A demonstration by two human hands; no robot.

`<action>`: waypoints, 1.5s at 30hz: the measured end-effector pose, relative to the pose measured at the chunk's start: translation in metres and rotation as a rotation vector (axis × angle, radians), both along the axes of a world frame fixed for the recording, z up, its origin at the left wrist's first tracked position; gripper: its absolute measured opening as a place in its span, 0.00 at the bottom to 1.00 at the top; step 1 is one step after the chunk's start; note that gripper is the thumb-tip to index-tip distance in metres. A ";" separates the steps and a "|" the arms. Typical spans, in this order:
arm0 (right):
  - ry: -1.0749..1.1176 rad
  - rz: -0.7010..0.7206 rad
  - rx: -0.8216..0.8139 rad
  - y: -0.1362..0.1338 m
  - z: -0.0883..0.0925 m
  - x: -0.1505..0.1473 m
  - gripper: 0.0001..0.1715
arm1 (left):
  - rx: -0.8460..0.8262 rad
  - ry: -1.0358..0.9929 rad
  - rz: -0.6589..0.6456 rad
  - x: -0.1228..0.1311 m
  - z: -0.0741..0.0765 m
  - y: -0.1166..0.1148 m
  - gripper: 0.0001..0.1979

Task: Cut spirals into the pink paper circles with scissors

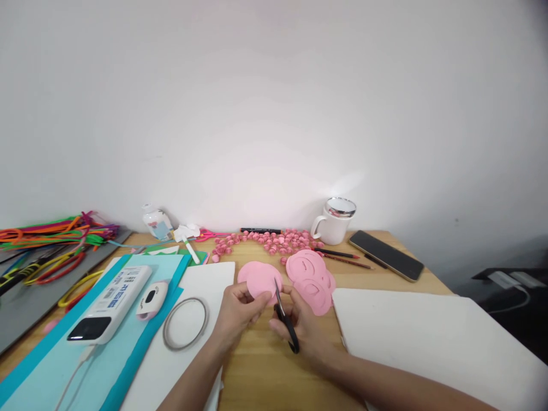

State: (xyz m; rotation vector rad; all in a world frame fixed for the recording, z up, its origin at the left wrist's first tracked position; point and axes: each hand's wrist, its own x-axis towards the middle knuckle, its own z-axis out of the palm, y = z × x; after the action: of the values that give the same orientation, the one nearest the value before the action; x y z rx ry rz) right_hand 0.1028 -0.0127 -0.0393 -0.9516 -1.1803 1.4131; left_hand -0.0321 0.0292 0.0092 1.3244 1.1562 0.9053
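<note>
My left hand [244, 311] pinches a pink paper circle [262, 278] by its lower edge, above the wooden table. In my right hand [302, 319] is a pair of scissors with black handles [287, 328]. Their blades [277, 288] point away from me and meet the right side of the circle. Another round pink piece [246, 271] shows behind the held circle. Just right of my hands lie several pink paper discs [312, 285], some with curved cuts in them. My fingers partly cover the scissor handles.
Small pink rolled paper pieces [274, 242] lie along the back, near a white mug [334, 221]. A phone [386, 255] and pencils [349, 261] are at right. White sheets [428, 337], a tape roll [185, 323] and a power bank [110, 305] flank my arms.
</note>
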 end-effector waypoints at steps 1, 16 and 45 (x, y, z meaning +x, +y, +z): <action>0.001 -0.002 -0.011 0.000 0.000 0.000 0.28 | 0.002 0.001 0.003 0.000 0.001 0.000 0.15; -0.020 -0.006 -0.033 0.001 0.000 -0.001 0.29 | -0.020 -0.087 -0.017 0.001 0.000 0.001 0.15; -0.036 -0.037 -0.038 0.002 0.000 0.001 0.24 | 0.019 -0.077 0.036 0.000 -0.001 -0.001 0.16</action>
State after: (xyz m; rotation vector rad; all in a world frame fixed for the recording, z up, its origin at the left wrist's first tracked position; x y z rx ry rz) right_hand 0.1035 -0.0110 -0.0398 -1.0239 -1.1605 1.3983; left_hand -0.0319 0.0285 0.0079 1.2768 1.1169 0.9875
